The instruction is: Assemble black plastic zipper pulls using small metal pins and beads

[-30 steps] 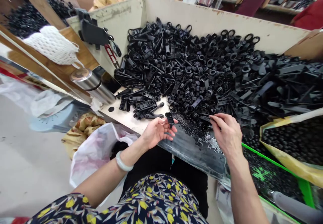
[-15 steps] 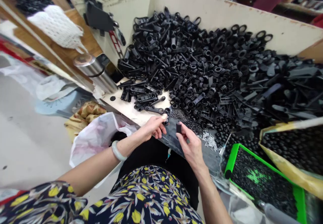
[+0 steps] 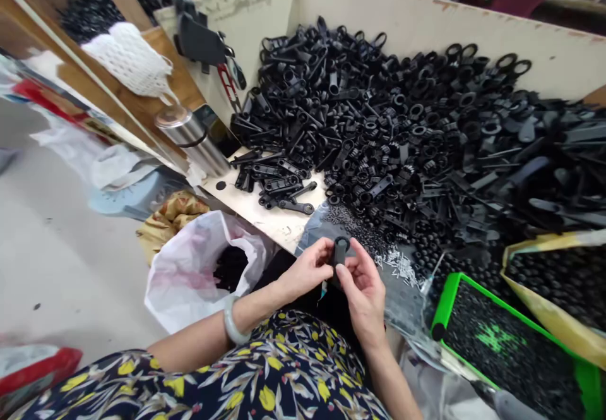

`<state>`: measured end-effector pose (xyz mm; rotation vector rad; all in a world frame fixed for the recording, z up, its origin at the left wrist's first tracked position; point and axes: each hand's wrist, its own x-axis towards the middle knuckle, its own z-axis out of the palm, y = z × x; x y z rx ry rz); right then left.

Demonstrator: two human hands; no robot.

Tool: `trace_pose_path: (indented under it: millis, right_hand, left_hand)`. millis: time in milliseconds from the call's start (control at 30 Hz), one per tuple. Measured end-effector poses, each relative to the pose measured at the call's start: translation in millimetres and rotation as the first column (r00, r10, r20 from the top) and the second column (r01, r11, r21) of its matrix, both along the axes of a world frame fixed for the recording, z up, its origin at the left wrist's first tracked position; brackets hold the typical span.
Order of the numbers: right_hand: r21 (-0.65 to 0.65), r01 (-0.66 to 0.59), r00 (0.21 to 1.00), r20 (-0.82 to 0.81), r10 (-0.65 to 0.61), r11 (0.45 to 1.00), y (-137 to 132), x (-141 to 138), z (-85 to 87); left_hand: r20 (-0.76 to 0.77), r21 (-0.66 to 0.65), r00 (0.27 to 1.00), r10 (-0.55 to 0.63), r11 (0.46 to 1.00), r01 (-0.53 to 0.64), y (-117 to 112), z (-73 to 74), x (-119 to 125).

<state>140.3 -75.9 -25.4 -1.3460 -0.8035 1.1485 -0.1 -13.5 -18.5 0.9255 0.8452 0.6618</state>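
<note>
Between my two hands, just in front of the bench edge, is a black plastic part with a ring at its top end [image 3: 339, 253]. My left hand [image 3: 310, 268] pinches it from the left, fingers closed on its side. From the right, my right hand [image 3: 363, 281] grips it between thumb and fingers. Its lower end is partly hidden by my fingers. Beyond my hands, tiny dark bits [image 3: 353, 223] and short silvery pins [image 3: 400, 267] lie on the bench. Several similar long black parts [image 3: 284, 186] rest on the pale board.
A large heap of black plastic parts [image 3: 360, 123] fills the walled bench. A steel flask [image 3: 194, 139] stands at left, above a white bag [image 3: 177, 281]. At right are a green tray [image 3: 445, 306] of small black pieces and a yellowish sack [image 3: 534, 294].
My left hand has moved right from the pale board's edge to meet my right hand. Both now hold the ringed black part together, close to my body. The view has shifted slightly.
</note>
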Motion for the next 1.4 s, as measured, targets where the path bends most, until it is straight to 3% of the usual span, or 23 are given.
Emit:
trace_pose_path:
  millis: [200,400,633,933,1067,1167,1300,1400]
  right_hand:
    - [-0.059,0.080,0.997,0.009,-0.080,0.995,-18,5,-3.5]
    - [-0.065,0.094,0.992,0.092,-0.088,0.993,-25,0,2.9]
    - [-0.037,0.133,0.988,0.079,-0.130,0.990,-21,-12,7.0]
    - [0.009,0.184,0.977,0.108,-0.184,0.983,-26,-27,0.7]
    - [0.000,0.103,0.989,0.105,-0.102,0.995,-30,-24,-1.5]
    - [0.017,-0.006,0.977,0.212,0.002,1.000,-32,-10,4.5]
    - [0.002,0.016,0.946,0.322,-0.015,1.000,-25,8,14.7]
    - [-0.073,-0.110,0.980,0.157,0.120,0.991,-15,12,17.0]
  left_hand:
    - [0.099,-0.181,0.993,0.067,0.982,-0.048,-4,0.7,6]
    - [0.195,-0.207,0.979,0.064,0.978,-0.023,-13,0.5,9]
    - [0.306,-0.269,0.947,0.096,0.963,-0.011,-20,6.6,5]
    - [0.090,-0.067,0.988,0.128,0.990,-0.122,-32,10.2,15]
    - [-0.059,0.097,0.994,0.095,0.991,-0.089,-25,14.4,10]
    - [-0.093,0.092,0.990,0.108,0.991,-0.099,-20,15.7,3]
    - [-0.102,-0.001,0.994,-0.026,1.000,0.026,-21,9.9,-3]
    - [-0.144,0.026,0.981,-0.130,0.990,0.136,-23,8.8,-6]
